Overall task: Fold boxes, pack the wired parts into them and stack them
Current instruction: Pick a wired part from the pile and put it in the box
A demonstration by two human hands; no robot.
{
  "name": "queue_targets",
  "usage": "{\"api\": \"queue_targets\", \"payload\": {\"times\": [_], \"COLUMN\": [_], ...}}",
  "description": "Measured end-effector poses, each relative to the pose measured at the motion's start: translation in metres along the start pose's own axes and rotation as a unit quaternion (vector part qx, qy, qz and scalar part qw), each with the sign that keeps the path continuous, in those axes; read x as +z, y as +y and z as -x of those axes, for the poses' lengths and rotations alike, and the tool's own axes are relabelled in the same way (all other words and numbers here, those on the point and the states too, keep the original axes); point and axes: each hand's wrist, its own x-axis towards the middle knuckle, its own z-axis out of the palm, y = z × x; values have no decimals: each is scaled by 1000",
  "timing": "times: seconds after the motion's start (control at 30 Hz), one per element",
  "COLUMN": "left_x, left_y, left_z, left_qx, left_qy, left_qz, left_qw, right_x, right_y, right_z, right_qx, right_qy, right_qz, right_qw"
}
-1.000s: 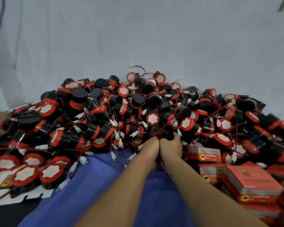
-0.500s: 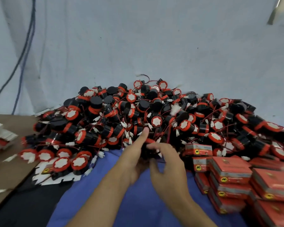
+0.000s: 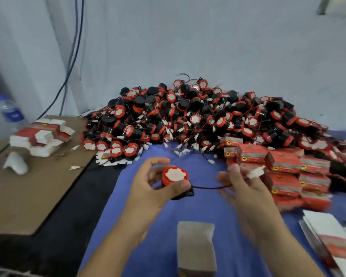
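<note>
My left hand (image 3: 154, 191) grips one wired part (image 3: 174, 177), a black cylinder with a red cap and white disc on top. Its thin red-black wire (image 3: 208, 187) runs right to my right hand (image 3: 246, 188), which pinches the wire near its white connector (image 3: 256, 172). Both hands hover over the blue cloth (image 3: 198, 212). A big heap of the same wired parts (image 3: 198, 116) lies beyond against the wall. Closed red boxes (image 3: 284, 166) are stacked at the right. An open grey-brown box (image 3: 196, 246) stands near me between my forearms.
Flat unfolded box blanks (image 3: 42, 136) are piled on a brown cardboard sheet (image 3: 28, 186) at the left, beside a water bottle (image 3: 10, 112). More flat blanks (image 3: 336, 240) lie at the lower right. Cables (image 3: 72, 56) hang down the wall.
My hands have pulled back from the heap toward me, drawing out one wired part; the left holds its body and the right has moved right, stretching the wire. The view has widened.
</note>
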Motion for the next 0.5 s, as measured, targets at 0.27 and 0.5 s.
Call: {"api": "queue_targets", "payload": {"times": [0.27,0.5], "left_x": [24,27], "left_y": [-35,-76], "left_z": [79,96], "left_qx": [91,85], "left_qy": [37,-9], "left_qz": [-171,-375], "left_qw": [980,923], "right_x": [-39,-22], "right_y": [3,27], "right_z": [67,91], "right_qx": [-69,-121], "right_qy": [5,-49], "right_qz": [79,250], "right_qw": [994,959]}}
